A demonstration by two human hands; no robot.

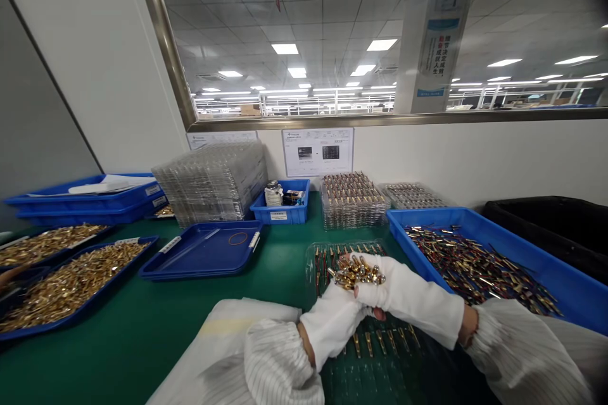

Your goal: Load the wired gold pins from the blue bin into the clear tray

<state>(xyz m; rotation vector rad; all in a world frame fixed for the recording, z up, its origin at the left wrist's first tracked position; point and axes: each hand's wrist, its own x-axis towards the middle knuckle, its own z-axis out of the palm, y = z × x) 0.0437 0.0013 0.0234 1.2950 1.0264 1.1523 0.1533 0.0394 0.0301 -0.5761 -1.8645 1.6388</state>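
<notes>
Green matting covers the bench [142,329], under a long window onto a lit factory hall; the gloved left hand [332,323] is cupped upward, its grip closed loosely round a heap of small brass pins [356,272], while the gloved right hand [408,297] lies across it, fingers curled at the heap; whether it pinches a pin cannot be told. Both are held over a clear slotted tray [342,253], partly filled; loose pins lie in the blue bin [498,247] to the right. Pins are best drawn singly, the cupped palm kept level and low over the tray so that none is spilled.
</notes>
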